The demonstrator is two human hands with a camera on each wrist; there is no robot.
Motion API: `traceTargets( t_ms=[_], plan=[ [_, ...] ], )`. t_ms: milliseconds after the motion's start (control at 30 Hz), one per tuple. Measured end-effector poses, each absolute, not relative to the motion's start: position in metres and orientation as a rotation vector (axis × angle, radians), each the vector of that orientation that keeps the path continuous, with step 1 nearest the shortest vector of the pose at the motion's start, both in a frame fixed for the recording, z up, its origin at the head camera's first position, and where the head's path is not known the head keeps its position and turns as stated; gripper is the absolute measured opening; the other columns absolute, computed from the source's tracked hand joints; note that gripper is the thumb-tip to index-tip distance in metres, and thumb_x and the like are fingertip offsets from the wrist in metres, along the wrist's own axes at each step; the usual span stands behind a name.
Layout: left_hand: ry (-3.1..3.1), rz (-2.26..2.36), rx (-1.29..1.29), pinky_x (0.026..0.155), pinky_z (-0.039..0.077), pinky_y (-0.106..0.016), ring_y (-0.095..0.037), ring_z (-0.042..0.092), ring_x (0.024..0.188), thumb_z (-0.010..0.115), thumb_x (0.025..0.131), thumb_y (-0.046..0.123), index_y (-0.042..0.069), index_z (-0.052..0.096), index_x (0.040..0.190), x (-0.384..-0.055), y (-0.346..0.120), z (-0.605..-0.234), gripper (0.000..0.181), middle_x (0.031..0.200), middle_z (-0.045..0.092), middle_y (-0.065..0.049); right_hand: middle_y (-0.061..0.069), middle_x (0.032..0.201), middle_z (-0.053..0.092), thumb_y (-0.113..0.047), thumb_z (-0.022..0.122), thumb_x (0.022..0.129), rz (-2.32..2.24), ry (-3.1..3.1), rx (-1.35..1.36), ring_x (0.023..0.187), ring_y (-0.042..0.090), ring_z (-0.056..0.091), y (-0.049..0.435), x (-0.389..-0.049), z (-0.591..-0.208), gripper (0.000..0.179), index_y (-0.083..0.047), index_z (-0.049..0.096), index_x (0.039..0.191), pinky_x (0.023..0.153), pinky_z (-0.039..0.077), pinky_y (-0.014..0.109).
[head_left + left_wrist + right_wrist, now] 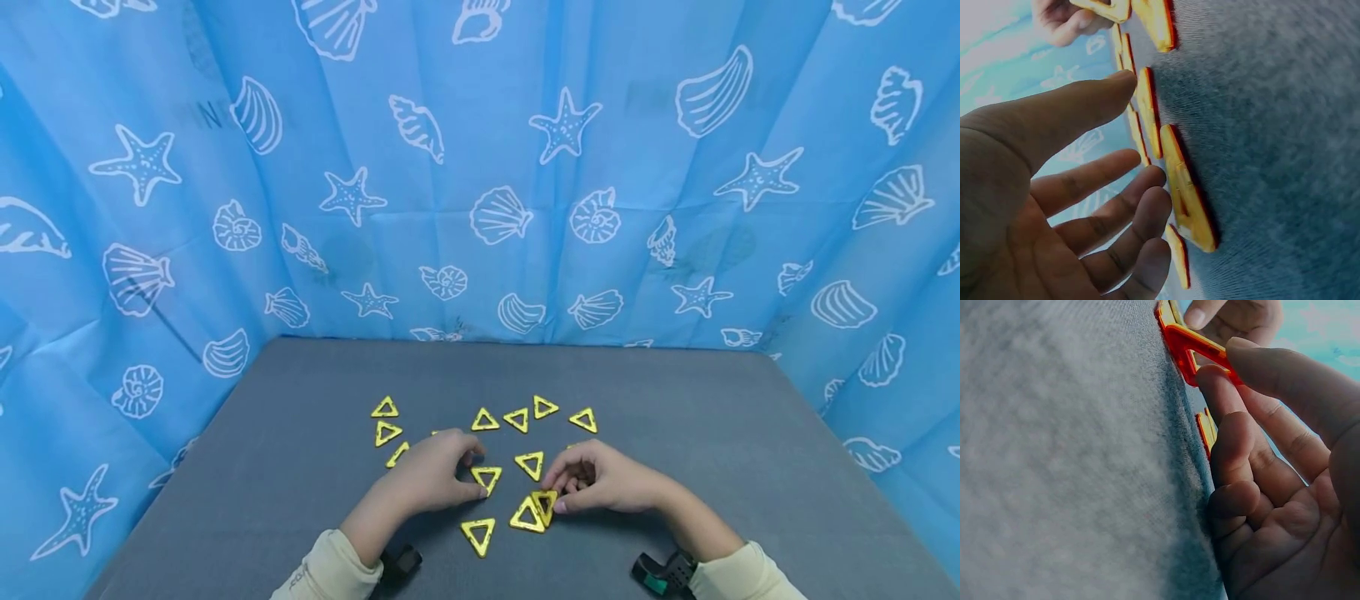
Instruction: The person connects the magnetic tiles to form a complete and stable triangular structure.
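My right hand pinches a yellow triangular frame tile between thumb and fingers, tilted up off the table. Its underside looks red in the right wrist view. This tile overlaps or meets another yellow triangle lying flat; whether they touch is hard to tell. My left hand hovers low over the table, thumb and fingers spread apart in the left wrist view. Between its thumb and fingertips lies a flat triangle; no grip on it shows. Another triangle lies nearer me.
Several more yellow triangles lie on the grey table, such as one triangle between the hands and another triangle at the far left. A blue shell-print curtain hangs behind. Dark devices sit at the wrists.
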State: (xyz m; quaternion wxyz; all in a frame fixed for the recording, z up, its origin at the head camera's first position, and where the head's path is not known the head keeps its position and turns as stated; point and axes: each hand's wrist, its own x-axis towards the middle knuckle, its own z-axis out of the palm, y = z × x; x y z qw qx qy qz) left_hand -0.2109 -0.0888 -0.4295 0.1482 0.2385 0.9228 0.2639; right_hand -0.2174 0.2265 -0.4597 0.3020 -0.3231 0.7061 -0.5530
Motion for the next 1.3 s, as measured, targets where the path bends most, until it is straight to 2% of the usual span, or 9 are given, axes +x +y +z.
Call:
traceTargets(
  t_ms=[233, 533, 733, 1000, 1133, 1300],
  plan=[
    [2.682, 0.639, 0.674, 0.072, 0.046, -0.033, -0.010, 0.054, 0.082, 0.086, 0.090, 0.035, 0.015, 0.076, 0.126, -0.2100, -0.0844, -0.4335, 0.042, 0.099, 0.060, 0.004, 0.021, 0.108, 0.074, -0.003, 0.074, 0.097, -1.476, 1.867, -0.835, 0.084, 0.004, 0.066, 0.2271, -0.2178, -0.4611, 0.027, 0.006, 0.070, 0.122, 0.071, 0.053, 0.020],
    [2.710, 0.641, 0.689, 0.073, 0.048, -0.033, -0.007, 0.054, 0.081, 0.087, 0.090, 0.036, 0.020, 0.075, 0.108, -0.2070, -0.0870, -0.4390, 0.028, 0.097, 0.059, 0.006, 0.027, 0.109, 0.072, -0.002, 0.073, 0.098, -1.498, 1.843, -0.878, 0.086, 0.003, 0.068, 0.2227, -0.2173, -0.4641, 0.026, 0.007, 0.070, 0.122, 0.073, 0.055, 0.020],
    [2.708, 0.705, 0.690, 0.071, 0.048, -0.033, -0.007, 0.055, 0.079, 0.090, 0.087, 0.035, 0.022, 0.069, 0.099, -0.2072, -0.0871, -0.4380, 0.027, 0.092, 0.062, 0.009, 0.017, 0.108, 0.075, -0.004, 0.074, 0.097, -1.476, 1.879, -0.867, 0.086, 0.002, 0.067, 0.2247, -0.2181, -0.4661, 0.026, 0.006, 0.071, 0.121, 0.073, 0.055, 0.020],
    [2.694, 0.778, 0.724, 0.066, 0.047, -0.030, -0.006, 0.056, 0.074, 0.086, 0.091, 0.024, 0.023, 0.074, 0.103, -0.2070, -0.0837, -0.4351, 0.017, 0.086, 0.063, 0.011, 0.006, 0.108, 0.075, -0.006, 0.075, 0.097, -1.445, 1.902, -0.815, 0.084, 0.002, 0.065, 0.2266, -0.2194, -0.4639, 0.027, 0.004, 0.072, 0.122, 0.072, 0.053, 0.019],
    [2.659, 0.870, 0.737, 0.066, 0.047, -0.029, -0.004, 0.058, 0.073, 0.081, 0.095, 0.018, 0.021, 0.076, 0.106, -0.2049, -0.0821, -0.4338, 0.013, 0.085, 0.065, 0.013, 0.011, 0.108, 0.074, -0.004, 0.074, 0.097, -1.460, 1.888, -0.815, 0.083, 0.003, 0.064, 0.2271, -0.2186, -0.4625, 0.027, 0.006, 0.071, 0.122, 0.071, 0.052, 0.019],
    [2.610, 0.936, 0.757, 0.069, 0.050, -0.029, -0.001, 0.061, 0.076, 0.081, 0.094, 0.017, 0.018, 0.077, 0.107, -0.2013, -0.0790, -0.4309, 0.014, 0.087, 0.069, 0.013, 0.028, 0.109, 0.071, -0.002, 0.073, 0.097, -1.484, 1.859, -0.821, 0.082, 0.004, 0.063, 0.2271, -0.2177, -0.4621, 0.028, 0.008, 0.070, 0.123, 0.071, 0.052, 0.019]
  ],
)
